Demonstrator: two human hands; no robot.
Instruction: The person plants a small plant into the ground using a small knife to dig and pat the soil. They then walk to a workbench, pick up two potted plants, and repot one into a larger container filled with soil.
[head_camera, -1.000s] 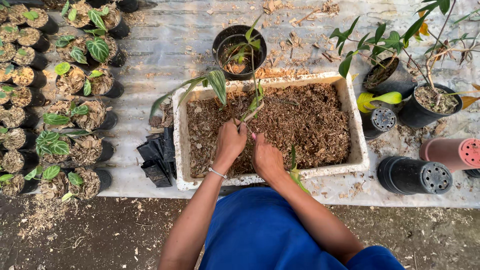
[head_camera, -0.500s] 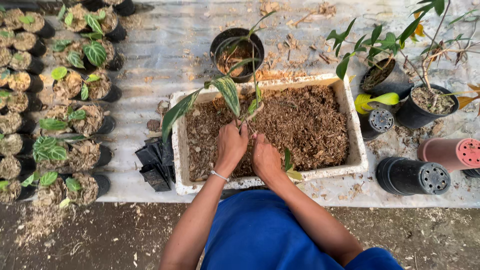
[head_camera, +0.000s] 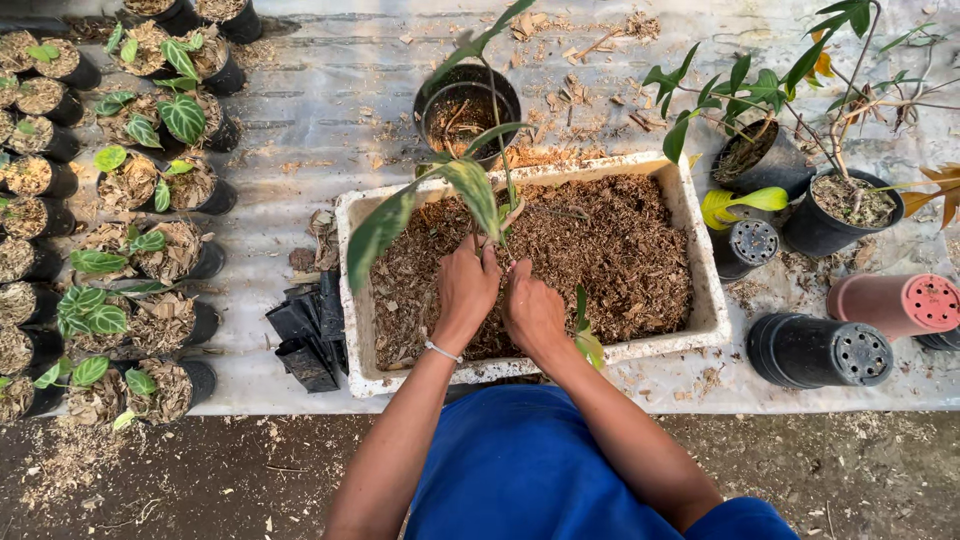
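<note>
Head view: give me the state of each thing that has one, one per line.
Left hand: closed around the plant's base.
Right hand: fingers down in the mix beside the stem.
Plant: upright, held in the mix.
White tray: filled with brown mix.
Round black pot: upright, nearly empty.
Black pot stack: lying on its side.
Pink pot: lying on its side.

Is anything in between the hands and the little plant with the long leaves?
No. Both hands, left hand and right hand, are right at the base of the plant in the white box of brown mulch. Nothing separates them.
</note>
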